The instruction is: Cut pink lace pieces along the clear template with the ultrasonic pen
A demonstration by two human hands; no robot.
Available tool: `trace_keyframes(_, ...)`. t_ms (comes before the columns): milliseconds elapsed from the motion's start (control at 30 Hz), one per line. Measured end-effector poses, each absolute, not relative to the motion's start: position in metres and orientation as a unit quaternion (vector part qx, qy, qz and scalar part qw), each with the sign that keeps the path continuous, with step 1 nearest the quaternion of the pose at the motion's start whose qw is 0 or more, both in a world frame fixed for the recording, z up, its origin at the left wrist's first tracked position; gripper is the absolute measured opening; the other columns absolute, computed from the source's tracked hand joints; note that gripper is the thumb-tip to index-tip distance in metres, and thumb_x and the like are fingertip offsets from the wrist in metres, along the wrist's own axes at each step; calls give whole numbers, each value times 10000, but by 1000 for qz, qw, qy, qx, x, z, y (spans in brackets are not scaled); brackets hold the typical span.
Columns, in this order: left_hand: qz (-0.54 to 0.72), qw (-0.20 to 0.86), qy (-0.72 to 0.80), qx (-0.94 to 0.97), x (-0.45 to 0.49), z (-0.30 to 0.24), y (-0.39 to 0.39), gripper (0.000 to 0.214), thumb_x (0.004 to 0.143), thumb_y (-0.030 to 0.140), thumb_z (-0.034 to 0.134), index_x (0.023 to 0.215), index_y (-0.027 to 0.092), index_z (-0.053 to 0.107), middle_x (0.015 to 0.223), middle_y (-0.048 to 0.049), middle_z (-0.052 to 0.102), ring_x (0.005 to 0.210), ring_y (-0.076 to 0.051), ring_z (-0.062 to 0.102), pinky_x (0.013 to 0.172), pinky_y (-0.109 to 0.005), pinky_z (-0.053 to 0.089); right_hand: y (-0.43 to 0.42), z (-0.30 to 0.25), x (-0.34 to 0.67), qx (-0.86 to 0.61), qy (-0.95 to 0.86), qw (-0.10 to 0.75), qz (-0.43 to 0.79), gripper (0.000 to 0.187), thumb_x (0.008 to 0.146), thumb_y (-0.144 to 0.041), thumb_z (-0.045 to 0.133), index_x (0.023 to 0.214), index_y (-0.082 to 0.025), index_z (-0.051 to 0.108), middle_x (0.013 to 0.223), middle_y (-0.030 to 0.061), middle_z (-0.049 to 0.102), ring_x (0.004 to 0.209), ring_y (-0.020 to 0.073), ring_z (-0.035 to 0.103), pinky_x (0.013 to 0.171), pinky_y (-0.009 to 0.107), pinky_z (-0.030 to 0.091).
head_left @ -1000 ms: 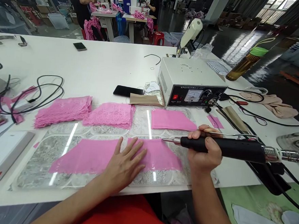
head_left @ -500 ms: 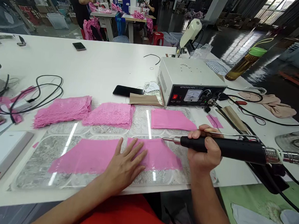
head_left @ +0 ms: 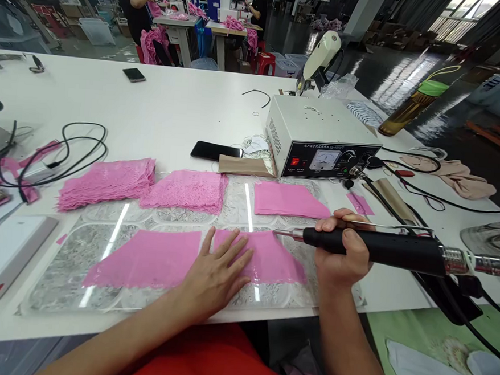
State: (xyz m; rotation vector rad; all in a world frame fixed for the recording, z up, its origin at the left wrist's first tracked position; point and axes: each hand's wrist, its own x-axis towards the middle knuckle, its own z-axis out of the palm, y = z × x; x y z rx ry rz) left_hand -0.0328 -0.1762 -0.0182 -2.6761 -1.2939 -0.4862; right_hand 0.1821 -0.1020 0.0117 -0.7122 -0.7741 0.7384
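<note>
My left hand (head_left: 218, 271) lies flat with fingers spread on pink lace pieces (head_left: 151, 257) that rest on a clear glass sheet (head_left: 68, 266) near the table's front edge. My right hand (head_left: 342, 251) grips a black pen-shaped welding tool (head_left: 374, 247) held level, its metal tip pointing left just above the right lace piece's upper edge. Behind the glass sheet sit two stacks of pink lace (head_left: 107, 182) and a flat pile of pink fabric (head_left: 287, 200).
A white control box (head_left: 317, 135) with a dial stands behind the pink pile, cables running right. A black phone (head_left: 216, 151), a tan strip (head_left: 243, 165), black cords (head_left: 64, 151), a green-capped bottle (head_left: 414, 105) and beige cloth (head_left: 460, 173) lie around. People work at sewing tables far behind.
My left hand has slid slightly right on the lace. The right hand and tool have stayed almost still.
</note>
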Motion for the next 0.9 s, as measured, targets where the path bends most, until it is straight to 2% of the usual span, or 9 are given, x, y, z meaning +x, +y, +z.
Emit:
trace_keyframes(200,-158,52,-403,-900,-7,-18,-159,402,997,397,417,1278,148,559,1378,-100,553,1299,-280,485,1137,-509,248,-103,14,183,-336,-346,810,335,155,612,-231,549,757,-189,582,795,-11,571,536,84,513,505,271,452)
trace_keyframes(300,-145,54,-395,-906,3,-22,-154,413,983,410,445,1284,149,557,1393,-112,536,1297,-287,486,1113,-500,294,-103,14,185,-333,-344,814,329,151,617,-228,542,756,-188,584,787,-10,568,533,82,511,499,267,447)
trace_keyframes(900,-118,31,-395,-910,7,-28,-152,426,979,437,443,1315,190,531,1447,-116,475,1349,-279,423,1151,-555,193,-105,9,183,-319,-374,807,328,166,652,-226,541,809,-194,583,815,-5,575,537,86,521,526,285,460)
